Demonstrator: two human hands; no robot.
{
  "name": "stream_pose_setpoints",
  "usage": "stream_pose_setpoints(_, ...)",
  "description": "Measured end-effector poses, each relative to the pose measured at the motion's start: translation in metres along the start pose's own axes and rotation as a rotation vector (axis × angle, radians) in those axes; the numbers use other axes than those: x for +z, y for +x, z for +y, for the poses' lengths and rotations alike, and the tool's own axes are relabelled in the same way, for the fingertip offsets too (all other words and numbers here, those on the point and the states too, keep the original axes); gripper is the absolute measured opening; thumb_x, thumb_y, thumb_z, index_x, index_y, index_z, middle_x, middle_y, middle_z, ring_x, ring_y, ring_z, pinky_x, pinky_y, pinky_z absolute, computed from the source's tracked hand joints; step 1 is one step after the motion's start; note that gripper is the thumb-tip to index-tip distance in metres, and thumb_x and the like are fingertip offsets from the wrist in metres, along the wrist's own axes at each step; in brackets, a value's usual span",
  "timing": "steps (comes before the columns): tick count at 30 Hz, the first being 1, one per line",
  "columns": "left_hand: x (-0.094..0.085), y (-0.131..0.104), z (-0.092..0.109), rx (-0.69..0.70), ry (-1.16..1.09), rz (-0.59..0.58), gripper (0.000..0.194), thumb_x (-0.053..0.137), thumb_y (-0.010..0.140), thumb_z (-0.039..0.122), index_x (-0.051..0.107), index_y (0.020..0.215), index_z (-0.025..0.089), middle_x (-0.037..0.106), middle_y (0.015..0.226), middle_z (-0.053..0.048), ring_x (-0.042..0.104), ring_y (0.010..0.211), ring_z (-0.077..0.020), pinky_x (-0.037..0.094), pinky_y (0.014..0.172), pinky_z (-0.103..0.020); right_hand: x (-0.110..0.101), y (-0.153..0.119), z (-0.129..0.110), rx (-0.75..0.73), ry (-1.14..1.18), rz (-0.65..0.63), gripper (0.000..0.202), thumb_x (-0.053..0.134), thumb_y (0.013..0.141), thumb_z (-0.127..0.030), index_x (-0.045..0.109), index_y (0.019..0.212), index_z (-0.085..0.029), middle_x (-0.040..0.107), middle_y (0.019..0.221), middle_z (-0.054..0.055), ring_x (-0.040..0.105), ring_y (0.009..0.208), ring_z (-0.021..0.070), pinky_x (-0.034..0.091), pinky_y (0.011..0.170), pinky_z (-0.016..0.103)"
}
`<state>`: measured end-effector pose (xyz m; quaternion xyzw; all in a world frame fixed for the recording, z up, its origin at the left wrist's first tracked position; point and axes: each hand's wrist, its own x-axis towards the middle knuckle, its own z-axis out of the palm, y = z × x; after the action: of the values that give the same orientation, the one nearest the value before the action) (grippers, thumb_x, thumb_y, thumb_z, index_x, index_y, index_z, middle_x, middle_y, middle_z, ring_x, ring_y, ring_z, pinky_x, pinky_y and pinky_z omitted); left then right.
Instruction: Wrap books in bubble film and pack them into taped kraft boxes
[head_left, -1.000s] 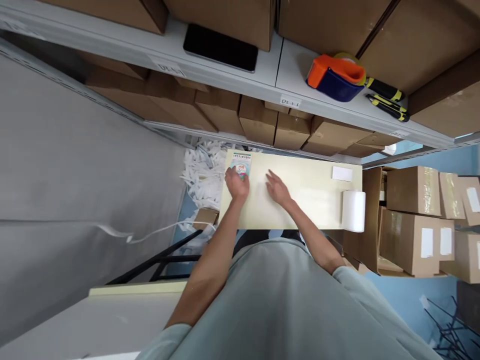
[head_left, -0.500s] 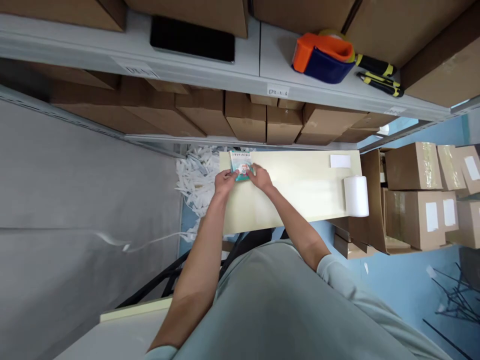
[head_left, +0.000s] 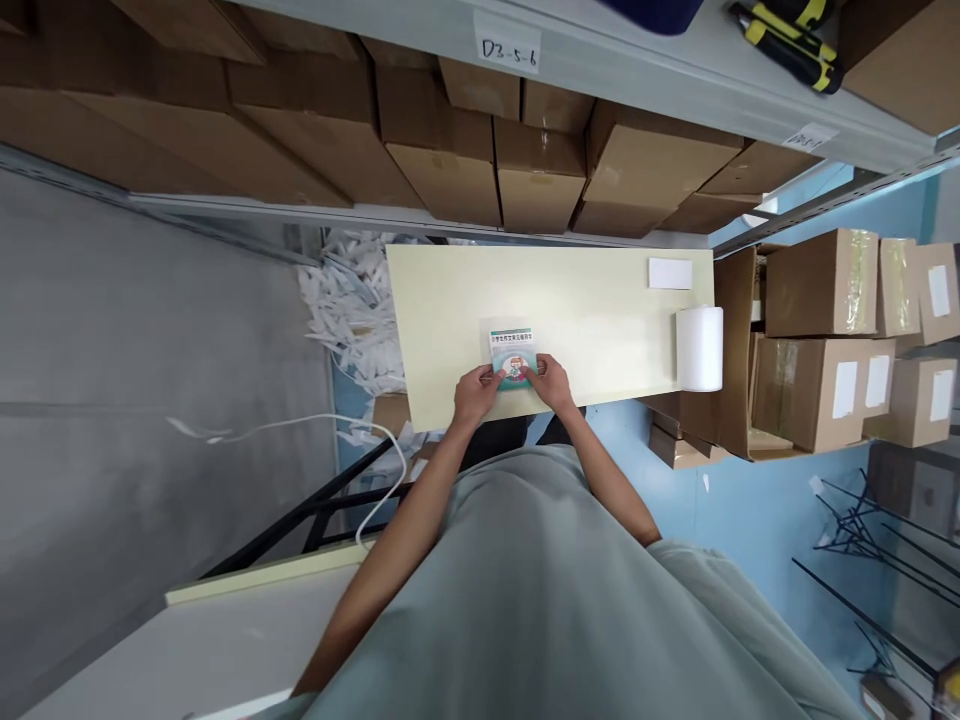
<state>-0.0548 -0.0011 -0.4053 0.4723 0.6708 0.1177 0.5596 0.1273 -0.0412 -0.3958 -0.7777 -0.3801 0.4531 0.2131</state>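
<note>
A small teal-and-white book [head_left: 513,350] with printed characters and a cartoon figure on its cover is held by its lower corners, over the near part of the pale yellow table [head_left: 592,320]. My left hand [head_left: 477,392] grips the left side, thumb on the cover. On the other side my right hand [head_left: 551,382] grips it in the same way, thumb also on the cover. The fingers beneath the book are hidden.
On the table's right end lie a white roll [head_left: 699,348] and a white label stack [head_left: 670,273]. A shelf with cardboard boxes [head_left: 540,185] spans the far side. More boxes [head_left: 814,385] stand right. White paper scraps [head_left: 352,310] heap at the left; a white cable [head_left: 300,418] hangs nearby.
Both hands have brought the book from the table's far left corner towards my body and to the right. The camera view has shifted, with the shelf now higher in the picture.
</note>
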Motion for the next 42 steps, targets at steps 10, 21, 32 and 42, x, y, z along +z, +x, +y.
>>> stream_pose_setpoints(10, -0.004, -0.001, 0.000, 0.079, 0.376, 0.256, 0.036, 0.069, 0.098, 0.040, 0.074, 0.128, 0.020, 0.075, 0.130, -0.016, 0.075, 0.105, -0.0307, 0.056, 0.105, -0.045, 0.009, -0.019, -0.010, -0.098, -0.335, 0.086, 0.038, 0.055, 0.114, -0.032, 0.066, 0.146, -0.016, 0.063, 0.141, 0.017, 0.069, 0.122, 0.0272, 0.058, 0.107, 0.039)
stream_pose_setpoints(21, -0.011, -0.004, 0.030, 0.226, 0.381, 0.120, 0.006, 0.064, 0.091, 0.025, 0.069, 0.088, 0.022, 0.078, 0.100, -0.007, 0.074, 0.092, -0.0235, 0.056, 0.094, -0.035, 0.007, -0.025, -0.013, -0.213, -0.314, 0.021, 0.039, 0.053, 0.116, -0.031, 0.070, 0.145, -0.011, 0.063, 0.144, 0.020, 0.065, 0.132, 0.0312, 0.052, 0.119, 0.042)
stream_pose_setpoints(32, 0.075, -0.005, 0.089, 0.349, 0.203, -0.399, 0.042, 0.037, 0.113, 0.034, 0.073, 0.128, 0.021, 0.080, 0.117, -0.008, 0.075, 0.093, -0.0213, 0.059, 0.096, -0.033, -0.062, -0.010, 0.046, -0.165, -0.048, 0.020, 0.041, 0.047, 0.119, -0.049, 0.074, 0.127, -0.020, 0.073, 0.118, 0.009, 0.070, 0.111, 0.0217, 0.058, 0.103, 0.033)
stream_pose_setpoints(42, 0.123, 0.016, 0.079, 0.525, 0.533, -0.389, 0.054, 0.051, 0.104, 0.022, 0.060, 0.157, 0.014, 0.071, 0.132, -0.017, 0.068, 0.126, -0.0316, 0.054, 0.115, -0.045, -0.091, -0.021, 0.052, -0.029, -0.306, 0.151, 0.046, 0.053, 0.115, -0.029, 0.059, 0.159, -0.014, 0.061, 0.157, 0.021, 0.063, 0.141, 0.0324, 0.054, 0.117, 0.044)
